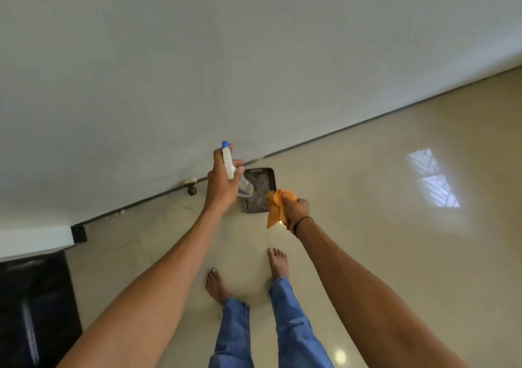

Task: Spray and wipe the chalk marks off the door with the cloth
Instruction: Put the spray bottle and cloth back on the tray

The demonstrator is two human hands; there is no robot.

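Observation:
My left hand point(221, 182) grips a clear spray bottle point(234, 174) with a white head and blue nozzle, which points up toward the pale surface point(197, 71) in front of me. My right hand point(295, 209) holds a bunched orange cloth point(275, 208), a little lower and to the right of the bottle. No chalk marks show on the pale surface from here. Both hands hang above the floor, short of the surface.
A dark metal tray point(258, 191) lies on the cream tiled floor point(367, 198) below my hands. A small door stopper point(191, 187) sits at the base of the pale surface. A black mat point(34, 305) is at bottom left. My bare feet stand below.

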